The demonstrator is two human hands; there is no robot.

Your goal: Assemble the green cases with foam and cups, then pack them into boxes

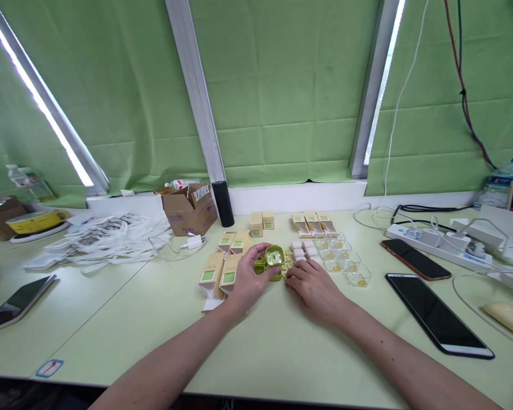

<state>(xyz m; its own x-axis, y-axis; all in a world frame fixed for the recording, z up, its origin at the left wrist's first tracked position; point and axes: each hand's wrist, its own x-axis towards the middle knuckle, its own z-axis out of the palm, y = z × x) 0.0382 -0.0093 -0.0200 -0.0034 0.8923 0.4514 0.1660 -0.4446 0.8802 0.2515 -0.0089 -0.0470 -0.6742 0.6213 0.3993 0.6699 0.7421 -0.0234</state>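
Observation:
My left hand (256, 276) grips a small green hinged case (275, 256) with its lid up, just above the table. Close by on the right, my right hand (310, 285) reaches down with bent fingers at a group of small yellowish pieces (286, 262); its fingertips are partly hidden, so what they pinch, if anything, does not show. White blocks (298, 250) lie in rows beyond its knuckles. Several clear plastic cases with yellow bits (334, 265) stand to their right. Brown cardboard boxes with green windows (211, 276) are left of my left hand, some with open flaps.
More windowed boxes (312, 222) stand farther back. At right are two phones (438, 313), a power strip (440, 242) and cables. On the left lie a heap of white straps (106, 242), a cardboard carton (190, 210), a black cylinder (223, 204) and another phone (17, 303).

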